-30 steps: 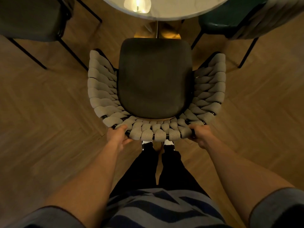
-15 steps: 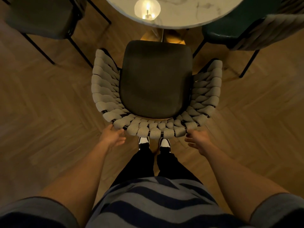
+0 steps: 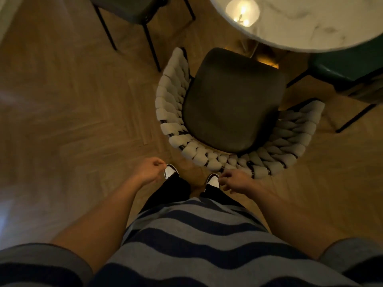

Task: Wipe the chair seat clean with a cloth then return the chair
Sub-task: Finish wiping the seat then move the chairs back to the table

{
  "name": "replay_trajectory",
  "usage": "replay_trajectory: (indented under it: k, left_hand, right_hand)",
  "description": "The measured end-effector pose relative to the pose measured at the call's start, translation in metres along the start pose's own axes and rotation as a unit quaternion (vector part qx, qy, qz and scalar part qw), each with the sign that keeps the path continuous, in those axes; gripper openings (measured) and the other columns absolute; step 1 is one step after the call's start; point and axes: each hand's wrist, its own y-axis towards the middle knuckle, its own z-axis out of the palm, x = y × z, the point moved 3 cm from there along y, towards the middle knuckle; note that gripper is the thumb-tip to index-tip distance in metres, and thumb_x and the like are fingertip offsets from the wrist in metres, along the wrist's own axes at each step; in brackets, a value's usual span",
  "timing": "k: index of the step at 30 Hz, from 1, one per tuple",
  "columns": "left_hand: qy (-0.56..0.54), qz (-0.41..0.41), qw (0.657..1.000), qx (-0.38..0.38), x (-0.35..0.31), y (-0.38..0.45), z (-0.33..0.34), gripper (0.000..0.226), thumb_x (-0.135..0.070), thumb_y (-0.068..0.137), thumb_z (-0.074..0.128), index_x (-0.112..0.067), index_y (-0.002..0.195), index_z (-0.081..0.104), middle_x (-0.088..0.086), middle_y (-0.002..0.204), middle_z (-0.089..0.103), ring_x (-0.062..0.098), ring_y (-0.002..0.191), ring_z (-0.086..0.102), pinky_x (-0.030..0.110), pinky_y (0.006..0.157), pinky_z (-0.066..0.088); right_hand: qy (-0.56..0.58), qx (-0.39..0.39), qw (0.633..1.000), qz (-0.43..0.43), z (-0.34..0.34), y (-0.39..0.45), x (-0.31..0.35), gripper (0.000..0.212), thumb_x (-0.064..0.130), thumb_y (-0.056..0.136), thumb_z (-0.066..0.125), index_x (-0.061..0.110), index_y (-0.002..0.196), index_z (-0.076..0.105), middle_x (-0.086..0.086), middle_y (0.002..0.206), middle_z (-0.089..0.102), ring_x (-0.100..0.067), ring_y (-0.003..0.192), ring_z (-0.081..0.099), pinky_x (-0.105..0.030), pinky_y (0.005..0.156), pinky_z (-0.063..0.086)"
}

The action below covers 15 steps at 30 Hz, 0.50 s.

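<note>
The chair [image 3: 232, 100] has a dark seat and a curved backrest of woven pale straps [image 3: 209, 160]. It stands at the round marble table [image 3: 310, 27], its front edge just under the tabletop. My left hand [image 3: 148, 170] hangs loosely curled over the floor to the left of the backrest, holding nothing. My right hand [image 3: 234, 180] hovers just below the backrest rim with relaxed fingers, apart from the straps. No cloth is in view.
A candle lamp [image 3: 242, 12] glows on the table. A dark chair [image 3: 128, 9] stands at the upper left, and a green chair [image 3: 348, 67] at the right. Wooden herringbone floor [image 3: 72, 110] spreads to the left. My shoes [image 3: 172, 171] stand behind the chair.
Both hands have let go of the woven backrest and drawn back toward my body. The view has swung left, so the chair now sits to the right.
</note>
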Motion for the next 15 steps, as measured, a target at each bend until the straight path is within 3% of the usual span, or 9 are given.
replay_trajectory:
  k: [2,6,11,15]
  left_hand:
    - [-0.030,-0.018,0.999,-0.014,0.018,-0.003,-0.011,0.014,-0.020,0.097,0.056,-0.011,0.103,0.064,0.009,0.088,0.068,0.032,0.076,0.066,0.037,0.067,0.053]
    - [-0.099,-0.062,0.993,-0.034,0.052,-0.005,-0.040,0.010,-0.017,0.098,0.054,-0.013,0.093,0.061,0.012,0.086,0.064,0.027,0.074,0.060,0.033,0.062,0.049]
    - [-0.152,-0.085,0.983,-0.052,0.092,0.004,-0.095,0.011,-0.019,0.098,0.053,-0.019,0.089,0.059,0.010,0.089,0.064,0.022,0.076,0.060,0.032,0.065,0.050]
    - [-0.169,-0.104,0.979,-0.042,0.125,0.015,-0.145,0.013,-0.021,0.099,0.053,-0.011,0.105,0.058,0.011,0.091,0.062,0.018,0.071,0.055,0.026,0.062,0.046]
  right_hand:
    - [-0.040,0.019,0.999,-0.019,0.004,0.010,0.025,0.017,0.023,0.102,0.058,0.013,0.110,0.070,-0.010,0.106,0.072,-0.017,0.088,0.068,-0.029,0.071,0.055]
    - [-0.133,0.062,0.988,-0.049,0.018,0.032,0.082,0.009,0.027,0.100,0.060,0.022,0.098,0.068,-0.006,0.105,0.071,-0.024,0.097,0.072,-0.042,0.085,0.059]
    - [-0.188,0.055,0.976,-0.090,0.044,0.065,0.171,0.010,0.028,0.098,0.064,0.028,0.089,0.067,0.005,0.101,0.069,-0.018,0.099,0.068,-0.041,0.091,0.058]
    - [-0.156,0.035,0.982,-0.100,0.068,0.090,0.241,0.007,0.027,0.099,0.063,0.027,0.093,0.067,0.003,0.104,0.069,-0.012,0.094,0.067,-0.030,0.078,0.058]
